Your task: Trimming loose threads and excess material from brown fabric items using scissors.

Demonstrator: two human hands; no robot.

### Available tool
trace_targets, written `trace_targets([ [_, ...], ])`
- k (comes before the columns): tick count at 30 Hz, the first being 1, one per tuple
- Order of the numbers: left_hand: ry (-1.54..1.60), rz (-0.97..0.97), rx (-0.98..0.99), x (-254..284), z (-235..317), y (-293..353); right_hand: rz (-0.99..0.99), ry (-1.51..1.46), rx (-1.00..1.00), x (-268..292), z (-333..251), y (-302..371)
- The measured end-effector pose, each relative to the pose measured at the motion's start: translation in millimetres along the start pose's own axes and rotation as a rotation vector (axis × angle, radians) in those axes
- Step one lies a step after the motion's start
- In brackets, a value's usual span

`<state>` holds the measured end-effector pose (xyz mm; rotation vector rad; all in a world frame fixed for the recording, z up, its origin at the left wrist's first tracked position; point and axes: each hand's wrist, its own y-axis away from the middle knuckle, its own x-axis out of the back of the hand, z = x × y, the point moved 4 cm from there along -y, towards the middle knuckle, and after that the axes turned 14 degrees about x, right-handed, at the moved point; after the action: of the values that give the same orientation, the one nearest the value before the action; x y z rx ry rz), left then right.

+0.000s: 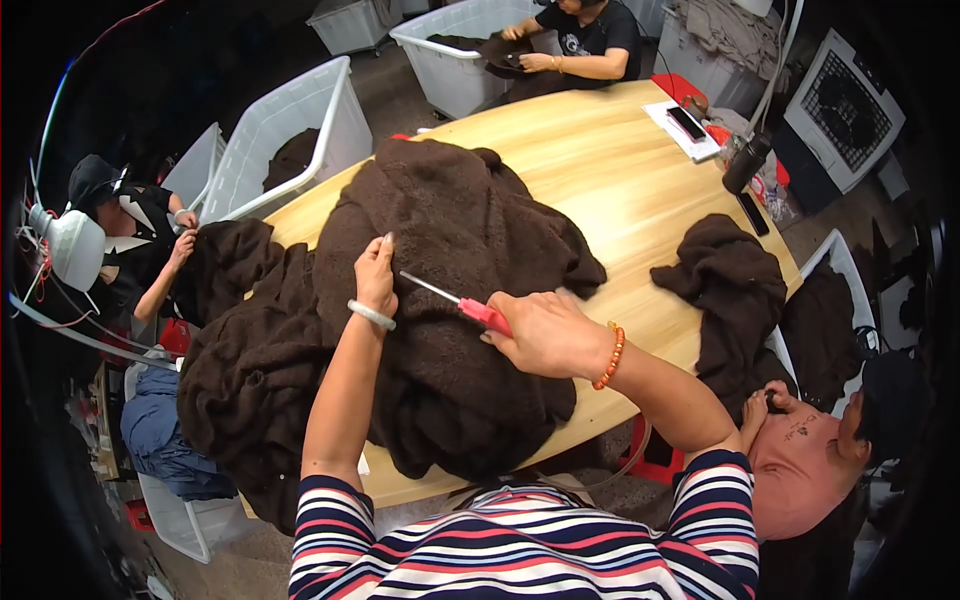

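L hand (pixel 376 280): fingers drawn nearly together over the brown cloth (pixel 430 195); can't tell if they pinch any. R hand (pixel 555 332) is wrapped round a red-handled tool (pixel 485 313), shaft pointing L. Cloth's heaped on the worktop (pixel 600 150), spilling off its L side. Prob. soft, floppy, heavy-ish in bulk, not slippery; best hold = bunched fold nr tool tip.

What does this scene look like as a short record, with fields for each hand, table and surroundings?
Left hand: over dark brown fabric heap; grip unclear
Right hand: gripping red-handled tool with thin metal shaft
Wooden table: under the heap
Table's right side: smartphone on white paper; dark bottle
Far side: co-worker handling brown fabric
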<state>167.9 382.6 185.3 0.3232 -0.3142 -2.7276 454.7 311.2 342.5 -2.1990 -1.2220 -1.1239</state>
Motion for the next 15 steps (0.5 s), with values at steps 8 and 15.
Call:
trace_targets([
  [8,0.011,-0.154,0.382,-40,26,85,0.324,-0.173,-0.149,-28,67,73],
  [15,-0.125,-0.034,0.062,-15,176,61,0.420,-0.212,-0.303,-69,132,114],
])
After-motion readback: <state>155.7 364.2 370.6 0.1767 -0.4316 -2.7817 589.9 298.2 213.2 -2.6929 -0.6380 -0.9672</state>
